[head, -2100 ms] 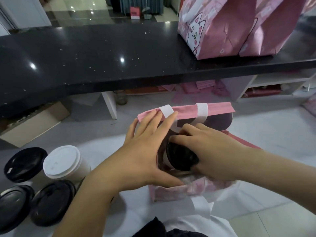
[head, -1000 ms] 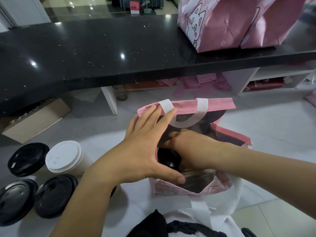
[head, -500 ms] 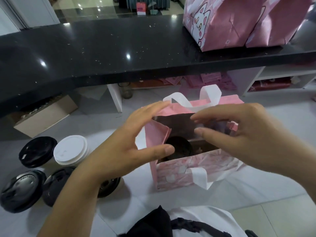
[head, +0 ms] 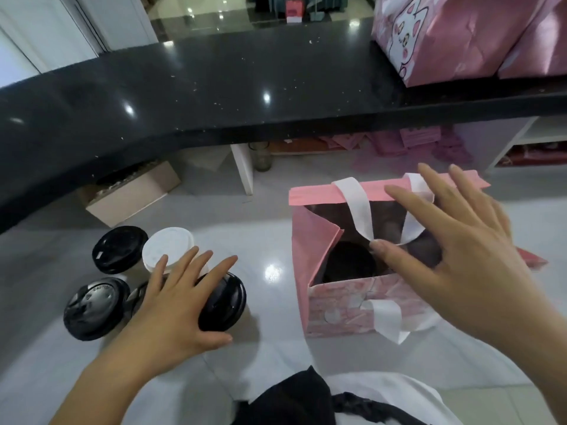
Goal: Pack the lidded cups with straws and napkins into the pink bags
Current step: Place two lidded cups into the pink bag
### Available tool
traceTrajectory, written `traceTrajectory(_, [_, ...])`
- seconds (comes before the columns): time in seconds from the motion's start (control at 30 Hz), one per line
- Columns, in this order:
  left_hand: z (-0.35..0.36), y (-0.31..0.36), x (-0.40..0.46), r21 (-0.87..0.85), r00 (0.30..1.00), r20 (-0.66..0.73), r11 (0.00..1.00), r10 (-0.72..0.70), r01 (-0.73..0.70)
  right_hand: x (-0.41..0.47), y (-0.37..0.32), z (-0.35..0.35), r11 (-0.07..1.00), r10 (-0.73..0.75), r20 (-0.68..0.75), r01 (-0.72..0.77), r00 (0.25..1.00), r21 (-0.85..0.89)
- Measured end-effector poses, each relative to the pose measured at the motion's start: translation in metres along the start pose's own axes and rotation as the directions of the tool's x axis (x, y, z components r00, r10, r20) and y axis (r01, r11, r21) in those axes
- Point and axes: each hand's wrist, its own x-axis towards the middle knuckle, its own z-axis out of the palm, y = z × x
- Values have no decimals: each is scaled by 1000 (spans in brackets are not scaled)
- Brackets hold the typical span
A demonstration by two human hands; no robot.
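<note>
Left hand (head: 175,305) spread flat on black-lidded cup (head: 222,302), lower left; right hand (head: 460,256) splayed, empty, over open pink bag (head: 340,305)

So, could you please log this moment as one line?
left hand: open, over black-lidded cup | right hand: open, above bag | bag: open, one cup inside

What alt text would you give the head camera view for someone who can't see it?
A person's left hand reaches over a black-lidded cup among a cluster of cups on the floor, while the right hand hovers, fingers spread, over an open pink bag already holding one dark-lidded cup.
</note>
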Motion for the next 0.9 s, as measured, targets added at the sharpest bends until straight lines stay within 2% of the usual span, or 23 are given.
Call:
traceTrajectory(0.07, [0, 0, 2, -3, 1000, 4, 1000, -2, 2, 1, 2, 5, 999, 16, 51, -14, 999, -41])
traceTrajectory(0.3, [2, 0, 8, -58, 999, -15, 997, 45, -46, 5, 3, 5, 998, 25, 80, -20, 996, -58])
traceTrajectory(0.37, [-1, 1, 9, -128, 998, 0, 990, 59, -58, 5, 3, 6, 997, 26, 86, -20, 996, -69])
traceTrajectory(0.5, [-28, 7, 7, -393, 995, -30, 914, 96, -100, 4, 3, 5, 997, 38, 93, -32, 995, -71])
traceTrajectory(0.63, [-82, 12, 10, -495, 977, -119, 842, 177, -213, 8, 3, -3, 993, 33, 159, -14, 987, -119])
traceTrajectory(0.8, [-146, 29, 16, -517, 909, -356, 765, 216, -385, 16, -2, -26, 996, -4, 125, 15, 992, -89])
traceTrajectory(0.87, [-165, 41, 20, -535, 877, -414, 714, 244, -451, 17, -13, -42, 997, -64, 37, 62, 997, 40])
traceTrajectory(0.9, [-173, 46, 22, -544, 860, -436, 684, 264, -486, 18, -21, -51, 980, -82, 5, 80, 997, 180])
